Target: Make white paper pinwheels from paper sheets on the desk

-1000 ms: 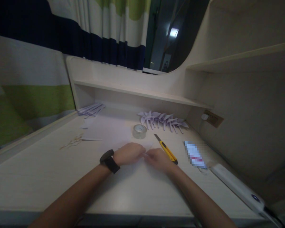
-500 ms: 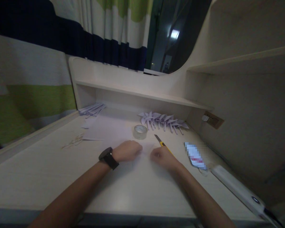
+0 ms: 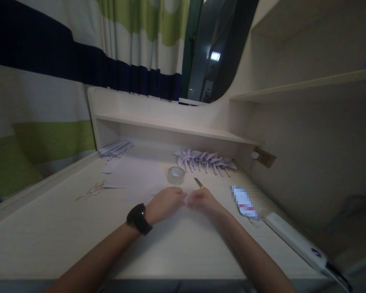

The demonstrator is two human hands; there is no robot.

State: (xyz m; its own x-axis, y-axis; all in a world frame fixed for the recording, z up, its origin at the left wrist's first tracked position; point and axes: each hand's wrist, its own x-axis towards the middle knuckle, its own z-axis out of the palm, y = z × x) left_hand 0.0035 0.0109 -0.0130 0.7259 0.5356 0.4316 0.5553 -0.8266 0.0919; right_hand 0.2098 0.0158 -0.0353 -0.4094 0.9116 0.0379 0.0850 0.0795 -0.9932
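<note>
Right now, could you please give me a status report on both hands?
Left hand and right hand close together, white paper between them, grip blurred. Yellow knife partly hidden behind right hand. Tape roll just beyond.

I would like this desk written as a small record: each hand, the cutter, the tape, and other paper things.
Left hand: fingers at a small white paper piece, exact grip blurred; dark watch on wrist
Right hand: at the same piece, blurred
Cutter: beyond the right hand, blade out, handle mostly hidden
Tape roll: lying flat, beyond the hands
Pinwheels: paper, in a row near the back panel
Paper strips: bundled, back left corner
</note>
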